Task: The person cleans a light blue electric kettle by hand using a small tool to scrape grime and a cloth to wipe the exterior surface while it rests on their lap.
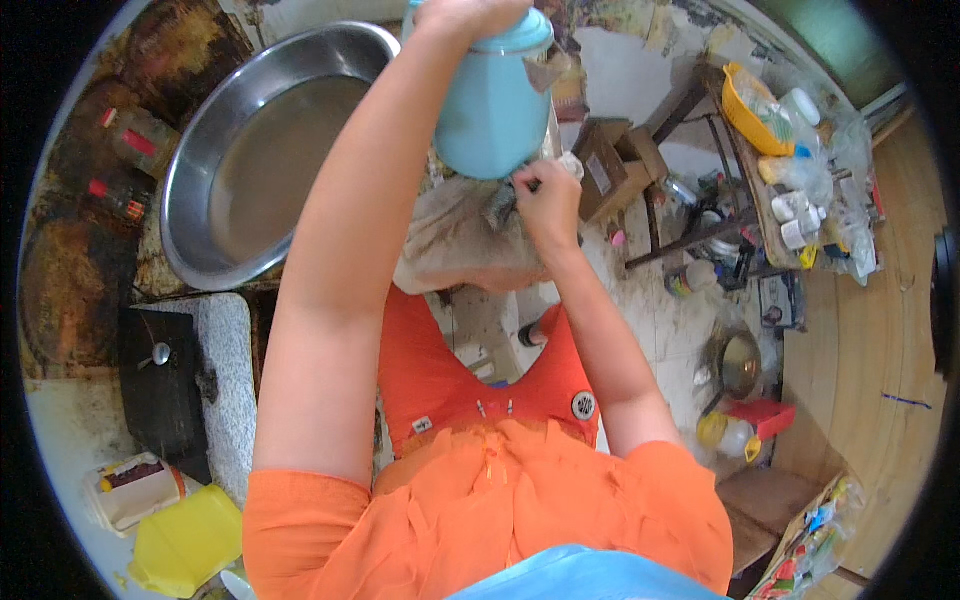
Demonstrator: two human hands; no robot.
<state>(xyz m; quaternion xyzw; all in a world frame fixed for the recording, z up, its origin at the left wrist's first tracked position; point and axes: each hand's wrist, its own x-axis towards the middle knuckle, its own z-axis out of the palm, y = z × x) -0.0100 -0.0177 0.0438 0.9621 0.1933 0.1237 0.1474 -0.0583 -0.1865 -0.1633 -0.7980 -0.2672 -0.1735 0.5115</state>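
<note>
A light blue rounded vessel with a lid (491,112), perhaps a kettle or jug, stands at the top centre of the head view. My left hand (476,16) lies at its top beside the lid, partly cut off by the picture's rim; its grip is hidden. Just below the vessel, my right hand (549,201) has its fingers curled around a dark scouring pad or mesh (501,206), as far as can be seen. Beneath it, a stained greyish cloth (465,247) drapes over a surface in front of my knees.
A large steel basin (187,225) of murky water stands at the left. Bottles (139,139) lie beyond it, a yellow jug (187,540) lower left. A cardboard box (604,176) sits right of the vessel. A cluttered table (757,187) holds a yellow basket (739,120); a pan (739,365) lies lower right.
</note>
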